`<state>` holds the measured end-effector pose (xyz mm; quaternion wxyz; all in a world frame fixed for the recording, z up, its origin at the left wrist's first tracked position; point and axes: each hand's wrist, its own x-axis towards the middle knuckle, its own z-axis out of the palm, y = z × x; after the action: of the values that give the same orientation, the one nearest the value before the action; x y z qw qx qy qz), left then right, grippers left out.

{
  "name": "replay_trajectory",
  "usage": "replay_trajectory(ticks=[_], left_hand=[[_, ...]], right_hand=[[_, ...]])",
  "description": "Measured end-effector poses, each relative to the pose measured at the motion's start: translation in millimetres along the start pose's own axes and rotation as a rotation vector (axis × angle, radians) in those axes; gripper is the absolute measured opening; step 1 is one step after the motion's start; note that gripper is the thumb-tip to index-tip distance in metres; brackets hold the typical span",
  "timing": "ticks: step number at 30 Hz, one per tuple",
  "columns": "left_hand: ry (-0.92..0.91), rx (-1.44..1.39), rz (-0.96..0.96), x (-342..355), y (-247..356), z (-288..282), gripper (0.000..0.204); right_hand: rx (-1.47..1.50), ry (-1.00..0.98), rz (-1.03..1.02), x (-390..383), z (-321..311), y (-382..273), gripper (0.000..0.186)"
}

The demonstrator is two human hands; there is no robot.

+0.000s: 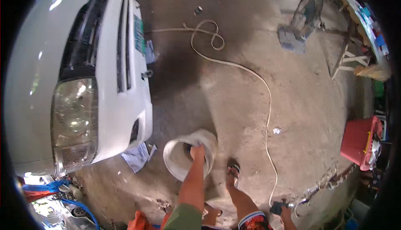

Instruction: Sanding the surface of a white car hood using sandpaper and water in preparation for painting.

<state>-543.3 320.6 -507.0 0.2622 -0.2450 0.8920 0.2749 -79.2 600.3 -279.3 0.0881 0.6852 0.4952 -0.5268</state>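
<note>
A whitish bucket [172, 163] is tilted, its round mouth turned toward the lower left. My left hand [198, 151] is closed on the upper right of its rim; the fingers are partly hidden. Beside those fingers, inside the mouth, something dark shows that I cannot make out. At the lower right, my right hand [286, 211] is wrapped round a black tool [276, 207] with a silvery end. From this tool a pale hose or cord [269, 104] runs away over the floor, looping near the car.
A white car's front [125, 54] fills the left, beside a crumpled pale sheet [136, 156]. A red bin [359, 142] stands right, a metal-framed chair [307, 17] far right. White scrap [277, 130] lies on the concrete floor [238, 100]. My sandalled foot [234, 167] is beside the bucket.
</note>
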Motion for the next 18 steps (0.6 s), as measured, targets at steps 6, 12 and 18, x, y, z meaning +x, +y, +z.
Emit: replay_trajectory(ticks=[6,12,18], left_hand=[[0.053,0.006,0.06,21.3,75.4,-0.8,0.04],[-0.263,-0.301,0.032,33.0,43.7,-3.5,0.049],[-0.647,-0.23,-0.027,25.6,-85.0,-44.0,0.061]], right_hand=[[0.075,0.025,-0.111,-39.2,98.4,-92.7,0.025],[0.175,0.05,-0.055,-93.3,189.3,-125.1,0.019],[-0.174,-0.302,-0.11,-119.1,298.7,-134.6,0.018]])
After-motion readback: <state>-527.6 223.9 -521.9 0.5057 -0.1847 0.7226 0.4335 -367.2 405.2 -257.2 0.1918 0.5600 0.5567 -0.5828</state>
